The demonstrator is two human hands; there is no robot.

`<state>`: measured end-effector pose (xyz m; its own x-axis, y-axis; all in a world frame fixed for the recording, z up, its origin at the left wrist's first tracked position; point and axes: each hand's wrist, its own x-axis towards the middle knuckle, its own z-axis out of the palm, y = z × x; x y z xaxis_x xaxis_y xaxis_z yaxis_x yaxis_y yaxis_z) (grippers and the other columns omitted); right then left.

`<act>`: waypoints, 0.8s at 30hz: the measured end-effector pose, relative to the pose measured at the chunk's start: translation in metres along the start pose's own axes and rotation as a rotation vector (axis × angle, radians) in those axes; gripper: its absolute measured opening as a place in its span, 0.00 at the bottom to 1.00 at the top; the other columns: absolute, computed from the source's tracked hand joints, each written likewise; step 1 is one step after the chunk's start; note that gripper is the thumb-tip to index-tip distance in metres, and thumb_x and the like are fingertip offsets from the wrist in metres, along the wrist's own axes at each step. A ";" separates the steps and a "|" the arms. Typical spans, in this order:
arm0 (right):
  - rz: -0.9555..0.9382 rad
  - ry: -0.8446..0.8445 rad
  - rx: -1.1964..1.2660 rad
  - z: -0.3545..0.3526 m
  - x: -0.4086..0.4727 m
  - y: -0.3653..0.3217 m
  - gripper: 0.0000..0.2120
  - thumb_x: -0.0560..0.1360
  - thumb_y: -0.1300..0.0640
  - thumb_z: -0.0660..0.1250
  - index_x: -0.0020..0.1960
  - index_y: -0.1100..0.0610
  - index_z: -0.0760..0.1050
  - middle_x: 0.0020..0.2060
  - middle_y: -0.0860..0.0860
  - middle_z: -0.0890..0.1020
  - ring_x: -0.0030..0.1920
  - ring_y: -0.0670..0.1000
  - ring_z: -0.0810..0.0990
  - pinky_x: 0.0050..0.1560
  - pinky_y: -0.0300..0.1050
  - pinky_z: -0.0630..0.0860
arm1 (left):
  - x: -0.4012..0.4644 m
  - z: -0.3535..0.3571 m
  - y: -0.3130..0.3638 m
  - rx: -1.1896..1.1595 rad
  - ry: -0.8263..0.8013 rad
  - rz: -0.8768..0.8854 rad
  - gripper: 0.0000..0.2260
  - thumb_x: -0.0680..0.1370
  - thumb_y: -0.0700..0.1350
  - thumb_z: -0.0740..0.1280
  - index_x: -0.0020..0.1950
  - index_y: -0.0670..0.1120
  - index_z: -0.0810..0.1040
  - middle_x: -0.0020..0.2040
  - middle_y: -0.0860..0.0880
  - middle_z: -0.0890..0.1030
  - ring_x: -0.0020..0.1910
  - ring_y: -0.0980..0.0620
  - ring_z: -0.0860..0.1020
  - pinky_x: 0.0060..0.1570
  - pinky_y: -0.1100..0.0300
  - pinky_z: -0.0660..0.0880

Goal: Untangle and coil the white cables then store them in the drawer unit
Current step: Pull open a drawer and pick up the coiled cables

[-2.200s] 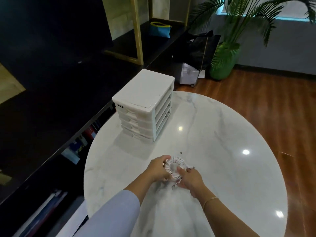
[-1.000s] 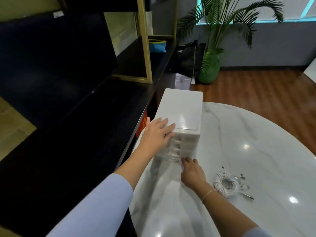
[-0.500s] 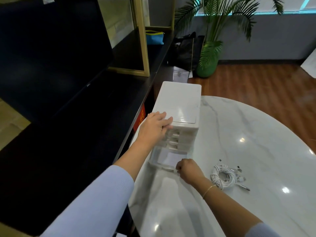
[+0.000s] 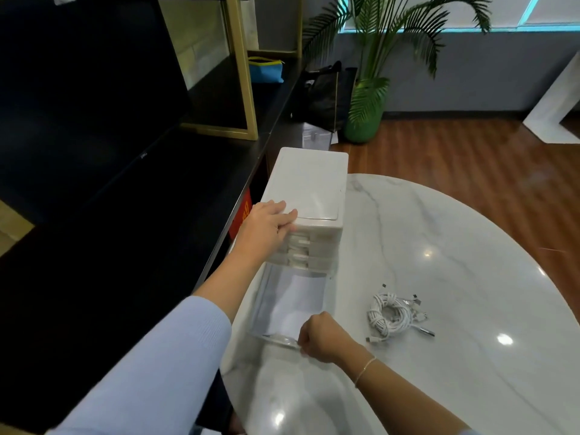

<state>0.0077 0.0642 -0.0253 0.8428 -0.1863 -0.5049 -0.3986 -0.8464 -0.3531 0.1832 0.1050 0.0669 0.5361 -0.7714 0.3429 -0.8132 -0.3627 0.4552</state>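
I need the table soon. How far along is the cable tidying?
Coiling looks done: the cables lie bundled on the table. Now the right hand holds the bottom drawer open while the left hand steadies the drawer unit. Left: stow them, shut it.

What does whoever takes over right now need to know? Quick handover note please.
Left hand: flat on the near left top corner of the drawer unit, steadying it.
Right hand: gripping the front edge of the bottom drawer, which is pulled well out.
White cables: coiled in one bundle, lying on the marble table right of the open drawer, untouched by either hand.
Done: coiling, drawer open.
Left: lift the coil into the drawer, push it shut.
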 end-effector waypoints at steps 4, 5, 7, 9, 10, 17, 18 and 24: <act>0.009 0.036 0.092 0.000 -0.003 0.003 0.13 0.74 0.57 0.67 0.57 0.60 0.80 0.53 0.55 0.82 0.55 0.54 0.79 0.58 0.43 0.74 | 0.000 -0.001 0.001 0.005 -0.019 -0.041 0.13 0.77 0.43 0.67 0.60 0.43 0.80 0.64 0.44 0.77 0.64 0.41 0.69 0.64 0.54 0.65; 0.021 0.074 0.139 -0.003 -0.006 0.007 0.14 0.74 0.55 0.68 0.57 0.58 0.80 0.53 0.54 0.83 0.56 0.53 0.79 0.58 0.43 0.74 | 0.000 -0.001 0.002 -0.005 -0.003 -0.028 0.13 0.77 0.43 0.67 0.60 0.42 0.80 0.62 0.43 0.78 0.63 0.39 0.70 0.63 0.53 0.66; 0.088 0.193 0.191 -0.014 -0.012 0.023 0.14 0.73 0.52 0.68 0.57 0.55 0.80 0.54 0.52 0.83 0.56 0.52 0.79 0.57 0.42 0.74 | 0.000 -0.001 0.002 -0.010 0.039 -0.002 0.12 0.76 0.44 0.68 0.58 0.43 0.81 0.61 0.42 0.78 0.62 0.38 0.72 0.64 0.47 0.65; 0.259 0.373 0.217 -0.027 -0.016 0.054 0.13 0.74 0.54 0.66 0.57 0.54 0.80 0.55 0.53 0.82 0.58 0.54 0.78 0.57 0.42 0.73 | 0.000 -0.001 0.002 0.043 -0.014 -0.050 0.15 0.77 0.46 0.68 0.62 0.47 0.79 0.66 0.46 0.74 0.68 0.44 0.67 0.72 0.44 0.51; 0.361 0.451 0.212 -0.033 -0.018 0.075 0.14 0.74 0.56 0.65 0.59 0.55 0.78 0.57 0.55 0.81 0.60 0.55 0.76 0.58 0.43 0.71 | 0.000 -0.001 0.003 0.070 -0.034 -0.077 0.16 0.76 0.48 0.68 0.64 0.48 0.77 0.68 0.47 0.72 0.70 0.46 0.64 0.73 0.44 0.44; 0.625 0.212 -0.007 -0.033 -0.027 0.158 0.22 0.77 0.51 0.61 0.68 0.58 0.65 0.65 0.57 0.72 0.66 0.57 0.69 0.63 0.46 0.67 | -0.025 0.022 0.040 -0.128 0.270 0.032 0.16 0.72 0.47 0.66 0.56 0.42 0.80 0.55 0.43 0.79 0.58 0.51 0.67 0.58 0.62 0.68; 0.630 0.205 -0.028 -0.029 -0.028 0.159 0.19 0.77 0.51 0.60 0.66 0.58 0.67 0.63 0.57 0.73 0.64 0.57 0.70 0.61 0.45 0.69 | -0.029 0.027 0.043 -0.133 0.245 0.024 0.16 0.72 0.45 0.66 0.57 0.42 0.80 0.56 0.43 0.79 0.58 0.51 0.67 0.56 0.61 0.69; 0.621 0.184 0.203 -0.028 -0.038 0.150 0.15 0.73 0.52 0.66 0.31 0.56 0.66 0.33 0.52 0.75 0.40 0.52 0.75 0.31 0.38 0.63 | -0.034 0.036 0.028 -0.054 0.152 -0.024 0.22 0.71 0.42 0.69 0.65 0.45 0.74 0.64 0.41 0.73 0.63 0.44 0.66 0.59 0.51 0.71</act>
<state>-0.0739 -0.0701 -0.0371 0.4762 -0.7050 -0.5256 -0.8735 -0.4478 -0.1910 0.1338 0.1025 0.0380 0.5867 -0.6736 0.4496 -0.7885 -0.3486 0.5066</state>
